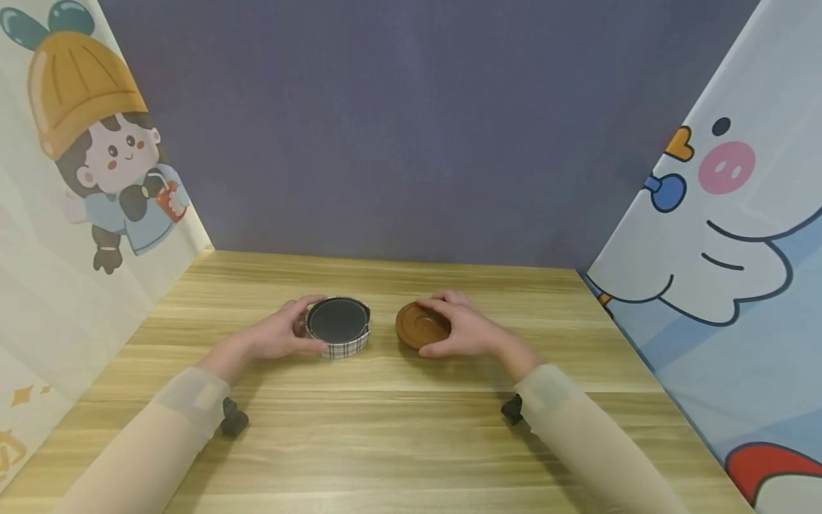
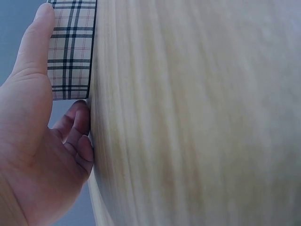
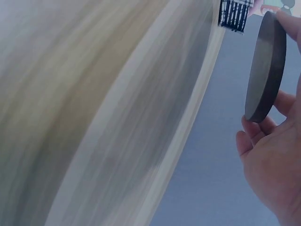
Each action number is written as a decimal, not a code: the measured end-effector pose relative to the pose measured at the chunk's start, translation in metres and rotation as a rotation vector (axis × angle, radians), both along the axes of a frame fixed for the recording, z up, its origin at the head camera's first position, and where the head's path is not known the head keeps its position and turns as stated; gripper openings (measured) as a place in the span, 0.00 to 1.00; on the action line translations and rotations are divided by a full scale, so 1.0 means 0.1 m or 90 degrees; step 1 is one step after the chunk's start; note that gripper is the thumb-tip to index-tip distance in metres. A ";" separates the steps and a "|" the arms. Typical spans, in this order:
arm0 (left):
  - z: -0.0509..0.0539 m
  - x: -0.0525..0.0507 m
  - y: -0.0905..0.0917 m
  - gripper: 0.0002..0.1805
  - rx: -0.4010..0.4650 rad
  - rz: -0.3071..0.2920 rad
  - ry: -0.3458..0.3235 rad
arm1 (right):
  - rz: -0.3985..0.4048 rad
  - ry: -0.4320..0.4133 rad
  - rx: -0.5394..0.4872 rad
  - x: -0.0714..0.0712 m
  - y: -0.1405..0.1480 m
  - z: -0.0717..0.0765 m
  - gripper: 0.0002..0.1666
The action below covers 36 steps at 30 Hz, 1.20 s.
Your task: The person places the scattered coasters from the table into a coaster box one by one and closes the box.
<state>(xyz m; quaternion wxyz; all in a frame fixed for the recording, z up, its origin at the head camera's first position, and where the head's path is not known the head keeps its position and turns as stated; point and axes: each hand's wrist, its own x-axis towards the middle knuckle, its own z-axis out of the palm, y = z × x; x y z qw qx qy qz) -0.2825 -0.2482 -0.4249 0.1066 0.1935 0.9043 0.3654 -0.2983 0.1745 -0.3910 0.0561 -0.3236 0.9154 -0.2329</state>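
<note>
On the left of the table's middle stands a round plaid holder (image 1: 347, 349) with a dark round top surface (image 1: 338, 320) inside its rim. My left hand (image 1: 279, 337) grips this holder from its left side, thumb at the front and fingers behind. In the left wrist view the thumb lies along the plaid wall (image 2: 70, 52). My right hand (image 1: 469, 330) holds a round brown coaster (image 1: 417, 325) by its edge, to the right of the holder and apart from it. The right wrist view shows the coaster's greyish underside (image 3: 260, 70), raised off the table and tilted.
Both things are over a wood-grain table (image 1: 385, 435). A plain grey-blue panel (image 1: 398, 128) closes off the back. Printed cloths with cartoon figures hang at the left (image 1: 38, 214) and right (image 1: 758, 250).
</note>
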 end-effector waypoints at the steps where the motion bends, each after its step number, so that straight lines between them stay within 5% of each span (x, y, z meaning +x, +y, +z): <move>1: 0.00 0.00 0.00 0.60 0.000 0.000 0.000 | 0.002 0.004 0.001 -0.01 -0.02 0.00 0.60; 36: 0.00 0.02 -0.02 0.59 -0.012 0.002 0.018 | 0.023 0.023 -0.014 -0.13 -0.76 0.19 0.60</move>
